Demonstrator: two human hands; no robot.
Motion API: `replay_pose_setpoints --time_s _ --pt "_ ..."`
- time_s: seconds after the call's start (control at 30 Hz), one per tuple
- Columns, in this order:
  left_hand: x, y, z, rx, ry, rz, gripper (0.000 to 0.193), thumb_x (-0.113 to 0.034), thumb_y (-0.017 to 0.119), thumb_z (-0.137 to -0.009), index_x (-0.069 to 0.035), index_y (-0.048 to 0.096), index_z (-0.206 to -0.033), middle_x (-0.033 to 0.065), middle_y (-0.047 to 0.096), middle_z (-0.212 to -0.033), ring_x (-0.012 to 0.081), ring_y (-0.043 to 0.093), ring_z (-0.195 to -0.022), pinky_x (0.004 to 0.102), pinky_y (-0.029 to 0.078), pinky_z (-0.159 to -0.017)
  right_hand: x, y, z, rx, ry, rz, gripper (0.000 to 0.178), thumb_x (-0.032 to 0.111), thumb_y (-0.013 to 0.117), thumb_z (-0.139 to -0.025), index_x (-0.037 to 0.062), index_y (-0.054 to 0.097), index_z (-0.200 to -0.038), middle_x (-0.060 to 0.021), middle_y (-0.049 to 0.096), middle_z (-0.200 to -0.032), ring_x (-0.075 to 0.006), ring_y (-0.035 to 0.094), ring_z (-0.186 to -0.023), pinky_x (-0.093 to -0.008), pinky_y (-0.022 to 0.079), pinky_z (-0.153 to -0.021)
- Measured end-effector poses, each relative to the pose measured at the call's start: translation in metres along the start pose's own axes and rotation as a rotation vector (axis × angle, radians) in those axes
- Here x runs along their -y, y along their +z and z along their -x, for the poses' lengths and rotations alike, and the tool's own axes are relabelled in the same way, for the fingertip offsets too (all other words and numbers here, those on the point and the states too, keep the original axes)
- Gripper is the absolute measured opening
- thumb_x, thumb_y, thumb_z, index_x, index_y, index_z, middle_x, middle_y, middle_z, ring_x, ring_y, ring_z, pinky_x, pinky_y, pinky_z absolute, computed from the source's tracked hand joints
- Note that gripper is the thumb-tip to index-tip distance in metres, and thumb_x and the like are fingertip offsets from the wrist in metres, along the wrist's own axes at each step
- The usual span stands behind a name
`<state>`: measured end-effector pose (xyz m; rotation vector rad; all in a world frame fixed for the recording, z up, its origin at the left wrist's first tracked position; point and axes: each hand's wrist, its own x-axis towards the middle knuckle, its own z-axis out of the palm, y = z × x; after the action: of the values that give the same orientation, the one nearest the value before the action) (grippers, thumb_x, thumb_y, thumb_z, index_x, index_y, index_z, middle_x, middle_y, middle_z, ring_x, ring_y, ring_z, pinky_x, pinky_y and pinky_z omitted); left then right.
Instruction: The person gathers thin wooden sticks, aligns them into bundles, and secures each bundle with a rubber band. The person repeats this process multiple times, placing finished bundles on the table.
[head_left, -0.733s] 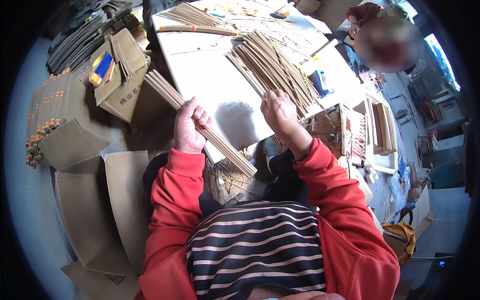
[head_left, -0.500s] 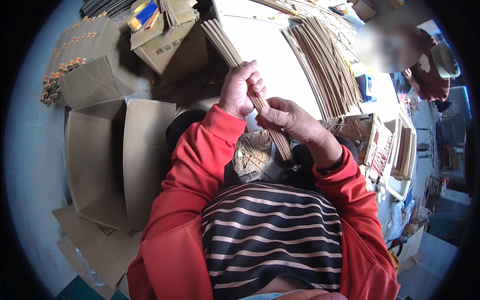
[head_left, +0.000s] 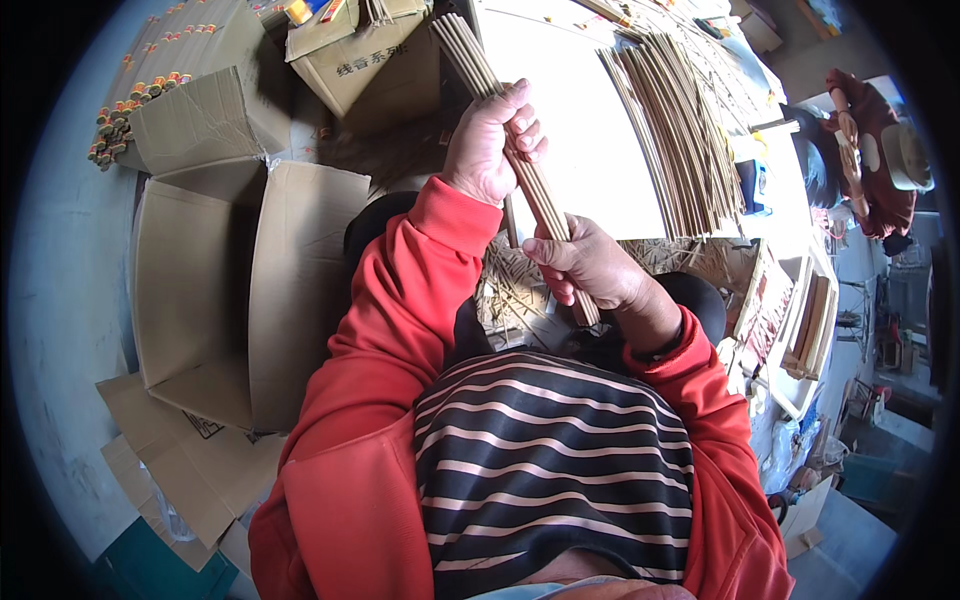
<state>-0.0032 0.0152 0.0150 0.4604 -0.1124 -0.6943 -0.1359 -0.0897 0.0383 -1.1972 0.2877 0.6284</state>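
A slim bundle of brown incense sticks point(head_left: 540, 190) slants across my front, its upper end at the upper left. My left hand point(head_left: 493, 145) is closed around the bundle's upper part. Lower down, my right hand point(head_left: 590, 262) wraps the same bundle near its bottom end, thumb on top. One stick point(head_left: 512, 222) hangs slightly apart from the others below my left hand. A wide layer of similar sticks point(head_left: 680, 140) lies on the white tabletop point(head_left: 580, 120), beyond my right hand.
An open cardboard box point(head_left: 310, 290) stands at my left. Behind it are a closed carton point(head_left: 375, 75) and stacked bundles with red-and-yellow ends point(head_left: 140, 95). Broken sticks point(head_left: 515, 300) lie below my hands. A wooden tray point(head_left: 810, 320) is at right; another person point(head_left: 875, 160) works far right.
My right hand has slid toward the bundle's lower end and wrapped it more fully, so my hands are farther apart. One stick now shows apart from the bundle. The whole view has shifted somewhat.
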Motion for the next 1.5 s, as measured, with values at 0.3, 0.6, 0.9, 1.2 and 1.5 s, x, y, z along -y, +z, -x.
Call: replay_pose_setpoints --time_s 0.3,0.6,0.9,1.2,1.5 --pt "0.006 -0.001 -0.003 -0.263 0.083 -0.197 0.029 -0.024 0.058 -0.085 -0.011 0.043 -0.064 -0.0018 0.04 -0.054 0.0102 0.04 -0.047 0.0252 0.035 -0.044 -0.014 0.006 -0.008 -0.411 -0.067 0.594 0.023 0.02 0.059 -0.084 -0.0016 0.053 -0.081 -0.0053 0.055 -0.059 -0.0124 0.053 -0.045 -0.0254 0.042 -0.041" --pt "0.005 -0.005 -0.008 -0.328 0.148 -0.218 0.02 -0.013 0.059 -0.082 -0.007 0.046 -0.068 0.0015 0.044 -0.054 0.0128 0.043 -0.042 0.0276 0.038 -0.043 -0.022 0.003 -0.013 -0.484 -0.121 0.709 0.023 0.018 0.061 -0.083 -0.001 0.049 -0.079 -0.0067 0.054 -0.057 -0.0165 0.054 -0.045 -0.0289 0.043 -0.042" --pt "-0.002 -0.004 -0.006 -0.195 0.075 -0.088 0.028 -0.018 0.057 -0.085 -0.012 0.041 -0.063 -0.0049 0.036 -0.055 0.0074 0.035 -0.047 0.0226 0.031 -0.045 -0.012 -0.002 -0.005 -0.079 0.022 0.054 0.022 0.019 0.063 -0.082 0.0014 0.05 -0.077 -0.0031 0.051 -0.053 -0.0139 0.051 -0.04 -0.0263 0.042 -0.036" --pt "-0.006 -0.011 -0.012 -0.389 0.252 -0.162 0.02 -0.01 0.06 -0.081 -0.006 0.046 -0.068 0.0023 0.044 -0.053 0.0148 0.045 -0.042 0.0302 0.039 -0.042 -0.026 0.001 -0.014 -0.636 -0.27 1.122 0.027 0.024 0.057 -0.082 -0.0025 0.05 -0.081 -0.0213 0.059 -0.066 -0.0358 0.06 -0.06 -0.0412 0.048 -0.055" --pt "0.042 0.0 0.002 -0.137 0.036 -0.148 0.015 -0.012 0.06 -0.082 -0.007 0.051 -0.073 0.0047 0.052 -0.06 0.0155 0.052 -0.051 0.0283 0.045 -0.051 -0.01 -0.008 -0.019 -0.543 -0.136 0.735 0.023 0.02 0.058 -0.081 -0.002 0.051 -0.079 -0.0139 0.056 -0.057 -0.026 0.055 -0.045 -0.0357 0.043 -0.043"
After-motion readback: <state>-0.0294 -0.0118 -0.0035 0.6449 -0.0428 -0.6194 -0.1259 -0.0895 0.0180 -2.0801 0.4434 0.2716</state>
